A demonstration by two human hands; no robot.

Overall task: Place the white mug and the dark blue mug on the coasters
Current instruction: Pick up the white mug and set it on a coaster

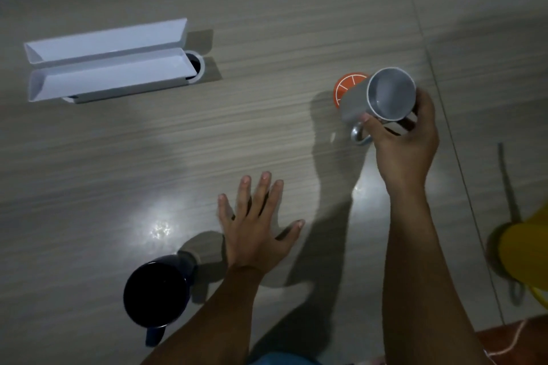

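Note:
My right hand (404,139) grips the white mug (382,98) by its rim, handle pointing toward me. The mug is over the near right part of an orange citrus-slice coaster (345,86); whether it rests on it I cannot tell. The dark blue mug (157,290) stands upright at the lower left, its handle toward me. My left hand (258,222) lies flat with fingers spread, just right of the dark blue mug and not touching it. Only one coaster shows.
A white open box with two long flaps (106,59) lies at the far left, partly covering a round white-rimmed object (199,67). A yellow object (525,255) sits at the right edge. The surface is grey wood-grain with a seam (450,133) on the right.

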